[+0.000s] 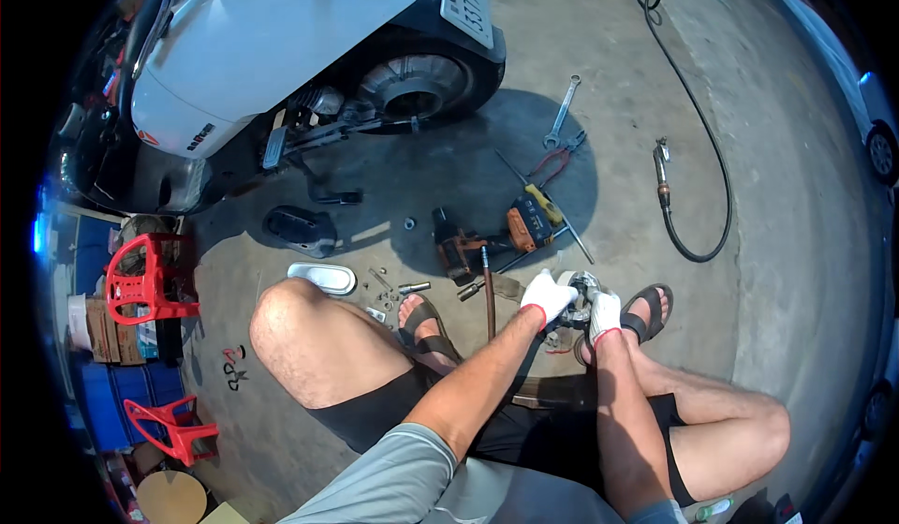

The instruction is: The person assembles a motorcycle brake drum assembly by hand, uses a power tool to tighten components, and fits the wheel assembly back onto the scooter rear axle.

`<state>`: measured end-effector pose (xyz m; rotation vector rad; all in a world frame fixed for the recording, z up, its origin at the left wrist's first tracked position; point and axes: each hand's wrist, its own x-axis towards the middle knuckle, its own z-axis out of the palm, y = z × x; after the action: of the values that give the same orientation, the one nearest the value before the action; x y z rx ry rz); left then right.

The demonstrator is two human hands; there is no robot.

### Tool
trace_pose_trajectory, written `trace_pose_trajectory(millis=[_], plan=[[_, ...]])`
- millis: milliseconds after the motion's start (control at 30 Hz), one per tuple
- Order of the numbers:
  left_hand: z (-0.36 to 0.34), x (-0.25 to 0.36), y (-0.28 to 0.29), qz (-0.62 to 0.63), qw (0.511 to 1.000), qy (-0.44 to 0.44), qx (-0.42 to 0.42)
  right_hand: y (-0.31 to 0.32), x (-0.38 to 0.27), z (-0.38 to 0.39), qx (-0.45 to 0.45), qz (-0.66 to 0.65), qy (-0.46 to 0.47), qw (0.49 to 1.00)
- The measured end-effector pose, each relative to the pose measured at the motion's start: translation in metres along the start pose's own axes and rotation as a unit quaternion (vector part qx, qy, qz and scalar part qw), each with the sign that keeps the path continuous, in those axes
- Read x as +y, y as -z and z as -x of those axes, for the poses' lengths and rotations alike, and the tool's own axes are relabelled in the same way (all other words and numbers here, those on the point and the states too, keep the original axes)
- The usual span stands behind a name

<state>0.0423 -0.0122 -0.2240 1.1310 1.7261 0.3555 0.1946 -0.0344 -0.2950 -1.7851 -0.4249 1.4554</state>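
Note:
Both of my hands wear white knit gloves with red cuffs. They meet over the floor between my feet, around a round metal part [582,292] with a dark middle. My left hand [548,299] is closed on its left side, and my right hand [607,311] grips its right side. The fingers partly cover the part, so its exact kind is unclear. Close by on the left lie a cordless impact wrench [459,246] with an orange and black battery [530,221], and a brown-handled bar [488,290]. A yellow-handled screwdriver [546,204] rests beside the battery.
A pale scooter [272,37] with its rear wheel [412,88] stands at the far left. Red pliers [554,161] and a wrench [564,112] lie beyond the tools. An air hose [721,177] curves at right. A white tray [322,278], loose bolts and red chairs [150,285] are left.

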Motion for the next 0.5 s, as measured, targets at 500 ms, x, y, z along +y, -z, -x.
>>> trace_pose_trajectory(millis=[500], plan=[[0.004,0.018,0.009,0.109,0.989,0.079,-0.058,0.005,0.005,0.001,-0.012,0.020,0.013,1.000]])
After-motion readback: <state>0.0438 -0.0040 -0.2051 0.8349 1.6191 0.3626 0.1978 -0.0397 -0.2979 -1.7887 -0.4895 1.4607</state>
